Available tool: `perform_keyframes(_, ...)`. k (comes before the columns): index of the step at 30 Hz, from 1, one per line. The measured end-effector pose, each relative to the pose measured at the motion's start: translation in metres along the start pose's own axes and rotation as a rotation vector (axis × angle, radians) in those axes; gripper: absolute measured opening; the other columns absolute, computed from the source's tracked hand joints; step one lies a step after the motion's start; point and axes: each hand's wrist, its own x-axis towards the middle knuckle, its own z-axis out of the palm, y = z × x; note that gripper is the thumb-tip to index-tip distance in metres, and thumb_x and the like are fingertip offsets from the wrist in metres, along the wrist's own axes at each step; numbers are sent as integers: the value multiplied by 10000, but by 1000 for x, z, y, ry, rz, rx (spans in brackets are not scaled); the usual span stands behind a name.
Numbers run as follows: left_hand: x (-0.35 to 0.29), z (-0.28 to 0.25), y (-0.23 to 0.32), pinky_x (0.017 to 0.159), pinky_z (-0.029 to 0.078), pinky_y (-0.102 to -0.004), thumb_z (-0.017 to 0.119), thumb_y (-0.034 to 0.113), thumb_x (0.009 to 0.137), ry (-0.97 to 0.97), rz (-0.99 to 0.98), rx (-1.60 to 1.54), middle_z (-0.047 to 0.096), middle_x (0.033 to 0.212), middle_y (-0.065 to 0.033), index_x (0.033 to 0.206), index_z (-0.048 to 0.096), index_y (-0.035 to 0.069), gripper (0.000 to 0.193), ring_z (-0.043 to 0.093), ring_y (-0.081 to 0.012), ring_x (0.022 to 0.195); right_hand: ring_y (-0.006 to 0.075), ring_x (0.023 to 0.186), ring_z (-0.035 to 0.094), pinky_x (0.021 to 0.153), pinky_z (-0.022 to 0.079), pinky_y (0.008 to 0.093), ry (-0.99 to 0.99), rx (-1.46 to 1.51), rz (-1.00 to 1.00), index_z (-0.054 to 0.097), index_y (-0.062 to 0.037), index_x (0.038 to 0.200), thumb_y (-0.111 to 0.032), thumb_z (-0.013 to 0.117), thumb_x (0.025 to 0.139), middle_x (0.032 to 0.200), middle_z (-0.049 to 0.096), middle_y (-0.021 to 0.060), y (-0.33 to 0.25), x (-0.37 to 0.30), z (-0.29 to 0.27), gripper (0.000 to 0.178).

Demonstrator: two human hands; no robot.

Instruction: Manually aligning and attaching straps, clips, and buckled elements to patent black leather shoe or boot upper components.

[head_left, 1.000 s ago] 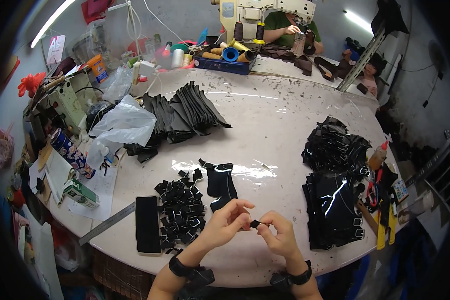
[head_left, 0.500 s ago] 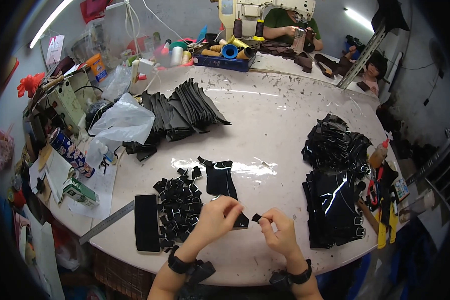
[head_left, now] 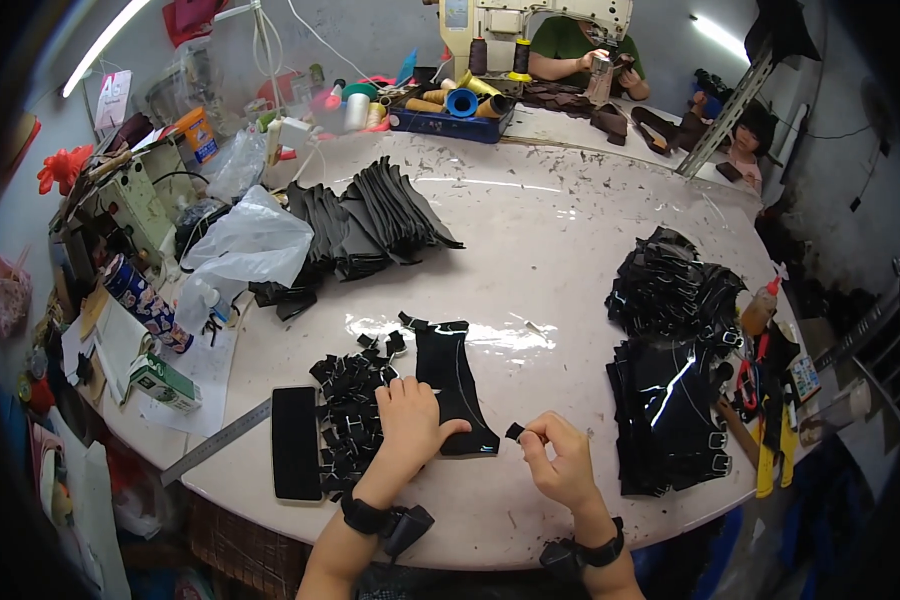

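In the head view, with the right hand (head_left: 560, 458) raised over the table (head_left: 560, 350), pinching a small black tab (head_left: 514, 432) between thumb and fingers, just right of a flat black piece (head_left: 445, 370) and apart from it. With the left hand (head_left: 408, 420), spreading the thumb out toward that flat piece, fingers pointing forward beside a heap of small black straps (head_left: 344, 430) with silvery metal bits; impossible to tell whether touching either. Further left, lined with a dark phone-like slab (head_left: 296, 442) and a metal ruler (head_left: 215, 441). To the right, piled with black buckled pieces (head_left: 660, 415), beside red and yellow tools (head_left: 786, 450). Toward the back left, covered by fanned dark grey pieces (head_left: 390, 220) and a crumpled translucent bag (head_left: 255, 243). At the far side, bordered by a blue tray (head_left: 448, 129) of thread spools and, beyond, a sewing machine (head_left: 459, 40) with a co-worker's hand (head_left: 592, 60) near it.
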Motion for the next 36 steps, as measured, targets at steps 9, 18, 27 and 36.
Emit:
perform_keyframes(9,2,4,-1,718,305,-364,701,518,574,123,-4,-77,520,784,-84,757,618,24,533,449,-238,820,136,532,499,512,384,245,-14,-4,32,516,5,699,-14,540,770,612,515,72,-1,1,-1,77)
perform_keyframes(18,2,3,-1,725,298,-367,700,537,570,86,-41,-7,520,818,-80,791,610,21,568,438,-237,851,136,535,498,516,385,244,-23,-19,46,520,3,700,-17,543,766,612,519,69,-2,1,0,72)
perform_keyframes(27,6,3,-9,721,297,-349,759,346,590,143,-2,-171,491,820,-72,768,526,39,425,415,-242,824,161,526,496,493,398,258,-26,-17,37,545,2,719,-43,571,771,636,521,82,1,0,1,74)
perform_keyframes(36,5,-30,6,583,401,-215,666,86,753,47,-232,-1080,513,694,-21,772,439,38,234,468,-64,637,183,707,552,609,449,264,-98,-1,120,570,7,762,-70,590,762,851,549,115,13,1,-5,79)
